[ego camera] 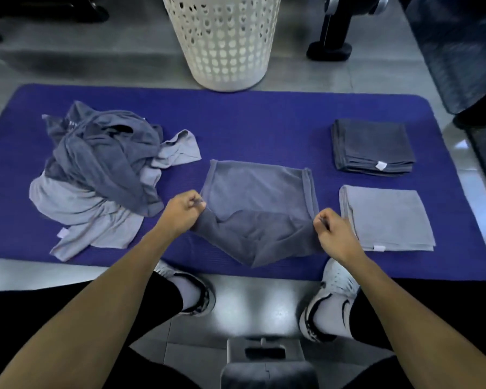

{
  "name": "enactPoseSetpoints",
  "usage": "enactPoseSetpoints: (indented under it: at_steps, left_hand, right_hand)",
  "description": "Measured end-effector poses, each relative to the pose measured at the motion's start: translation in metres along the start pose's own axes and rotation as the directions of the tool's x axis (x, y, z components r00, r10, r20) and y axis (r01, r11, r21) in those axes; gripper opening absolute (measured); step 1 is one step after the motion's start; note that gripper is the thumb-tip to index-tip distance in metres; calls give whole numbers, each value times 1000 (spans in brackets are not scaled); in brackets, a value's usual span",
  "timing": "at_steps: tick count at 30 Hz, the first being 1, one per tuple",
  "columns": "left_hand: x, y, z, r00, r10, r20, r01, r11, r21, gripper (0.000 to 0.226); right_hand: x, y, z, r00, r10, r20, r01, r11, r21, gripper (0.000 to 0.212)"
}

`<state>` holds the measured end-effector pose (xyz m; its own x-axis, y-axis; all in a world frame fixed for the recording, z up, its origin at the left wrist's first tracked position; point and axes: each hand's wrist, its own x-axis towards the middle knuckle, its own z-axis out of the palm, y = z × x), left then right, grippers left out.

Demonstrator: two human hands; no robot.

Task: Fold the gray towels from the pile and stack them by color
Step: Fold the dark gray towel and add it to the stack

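- Two hands are pinching the near edge of a dark gray towel (260,197) in the middle of the mat: the left hand (181,210) is gripping the left corner with curled fingers and thumb, and the right hand (334,233) is gripping the right corner the same way.
- Between the hands the near part of that towel is hanging in a slack, creased fold, with its lowest point sagging toward the mat's near edge, while the far part is lying flat with its side hems turned up.
- Both bare forearms are reaching in from the bottom of the view, well apart from each other.
- Just right of the right hand, a folded light gray stack (386,217) is lying on the mat, a white tag showing at its near edge.
- Beyond it, a folded dark gray stack (372,147) is sitting, also with a white tag at its near edge, apart from the lighter one.
- To the left of the left hand, the unfolded pile (98,175) is heaped up, dark gray towels tangled over light gray ones.
- All of this is resting on a blue mat (250,122) spread over a gray tiled floor.
- A white perforated laundry basket (222,40) is standing at the mat's far edge.
- White shoes (328,301) with black marks are planted at the mat's near edge.
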<state>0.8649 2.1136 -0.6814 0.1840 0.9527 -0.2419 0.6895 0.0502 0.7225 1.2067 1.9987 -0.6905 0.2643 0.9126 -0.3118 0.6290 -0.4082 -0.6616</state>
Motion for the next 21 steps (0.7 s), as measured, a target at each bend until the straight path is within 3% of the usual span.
enactPoseSetpoints:
  at_steps: [5,8,11,13,16,18,21]
  left_hand:
    - [3,9,27,977,-30,212,-8,985,175,25]
    - [6,2,39,904,-179,389,-9,900,435,13]
    - [12,0,48,909,-257,326,107,904,413,21]
    - [24,10,55,951,-205,231,125,939,320,24]
    - [47,27,77,970,-73,233,8,963,269,19]
    - [64,36,100,962,-4,273,-64,969,241,16]
    - [95,43,137,933,8,359,-106,961,254,13]
  right_hand:
    - [0,-10,10,997,-44,65,45,999,-11,15]
    - [5,-7,18,939,29,342,53,972,-228,12]
    - [10,0,17,814,199,546,43,917,-397,15]
    - [21,-1,7,852,197,484,-41,948,-315,16]
    - [50,-7,-16,952,160,260,-114,976,-183,14]
    - [74,-8,-32,966,128,226,-73,969,-234,12]
    - [107,-8,-53,944,88,317,55,907,-418,14]
